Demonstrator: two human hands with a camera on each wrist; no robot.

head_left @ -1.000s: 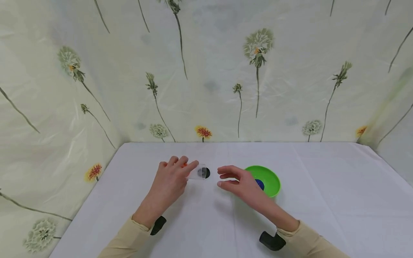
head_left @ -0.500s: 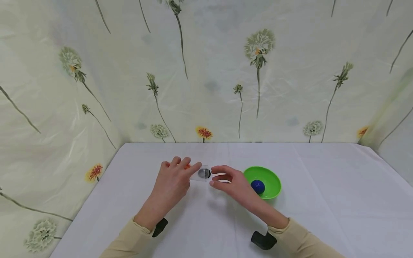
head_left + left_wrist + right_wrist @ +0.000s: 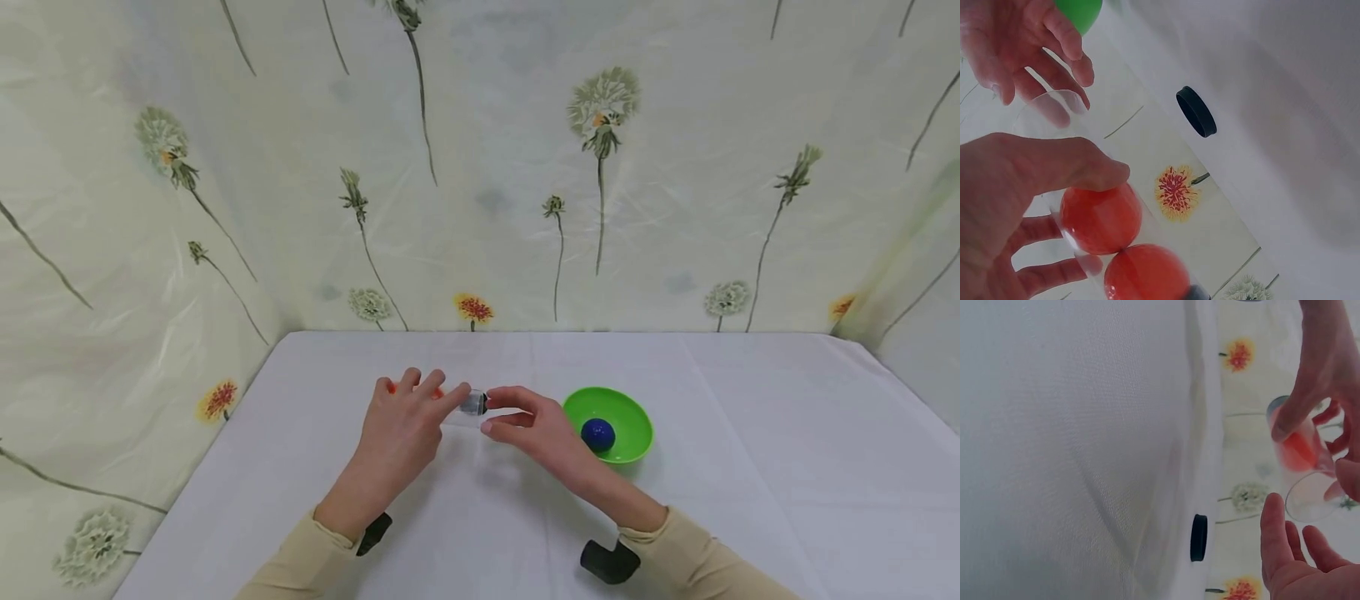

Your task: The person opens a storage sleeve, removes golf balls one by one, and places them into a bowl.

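Note:
My left hand grips a clear tube, with the thumb on its near side. Two red balls sit inside the tube, and a dark cap covers its far end. The other end is uncovered and points toward my right hand. That hand's fingers are loosely curved around the uncovered rim with nothing between them; whether they touch it I cannot tell. A black lid lies on the table apart from both hands. In the head view it shows partly behind the tube.
A green bowl with a blue ball in it stands right of my right hand. White cloth covers the table. A flower-printed sheet rises at the back and sides.
My right hand has moved left to the tube's uncovered end, bringing the blue ball into fuller view. My left hand has shifted slightly right with the tube.

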